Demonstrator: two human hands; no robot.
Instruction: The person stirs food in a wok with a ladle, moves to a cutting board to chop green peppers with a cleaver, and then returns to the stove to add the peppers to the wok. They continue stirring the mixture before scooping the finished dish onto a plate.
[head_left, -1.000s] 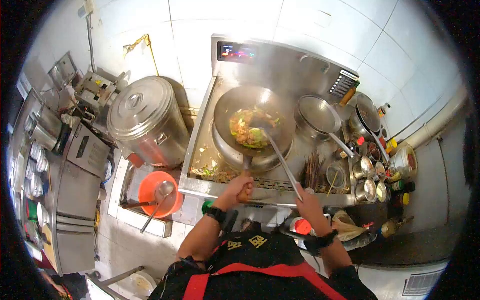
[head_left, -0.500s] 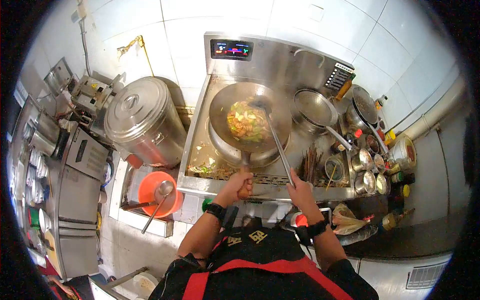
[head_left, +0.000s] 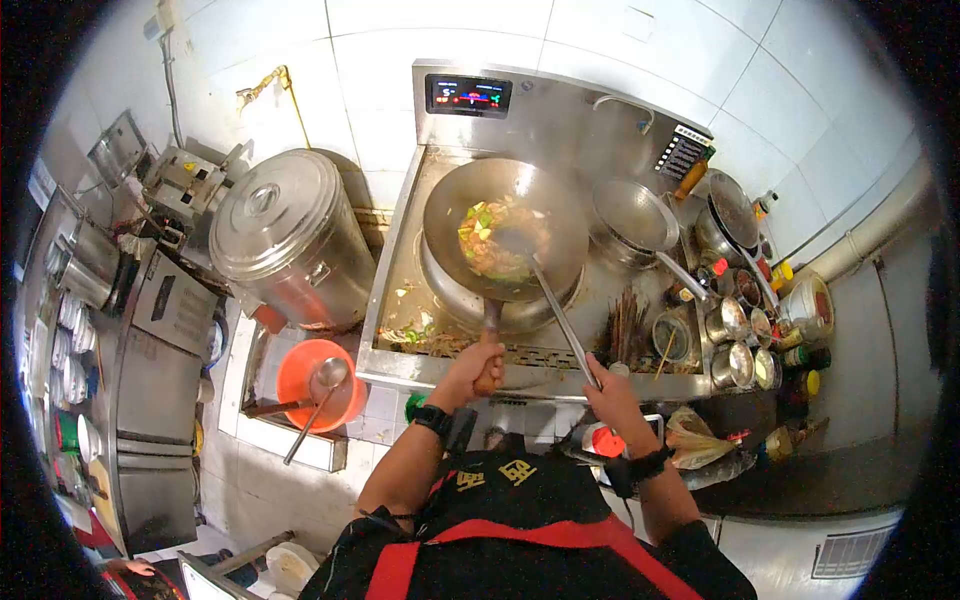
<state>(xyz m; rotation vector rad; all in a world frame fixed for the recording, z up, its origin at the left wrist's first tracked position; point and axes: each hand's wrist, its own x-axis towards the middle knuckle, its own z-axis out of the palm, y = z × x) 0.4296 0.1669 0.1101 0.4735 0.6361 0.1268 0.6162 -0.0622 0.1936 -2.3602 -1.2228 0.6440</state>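
Note:
My left hand is closed round the wooden handle of a wok on the stove. Sliced green and orange-brown food lies in the wok. A long metal wok spatula runs from my right hand into the wok; its dark head is blurred among the food. The fingers of my right hand are wrapped round the end of its handle.
Right of the wok sits a strainer on a pan, with seasoning bowls and bottles beyond. At left stand a large lidded steel pot and an orange bucket holding a ladle. Food scraps litter the stove's front left.
The spatula's head has come down and nearer within the wok, and the right hand has drawn back slightly to the right. The food has shifted; the left hand keeps its grip.

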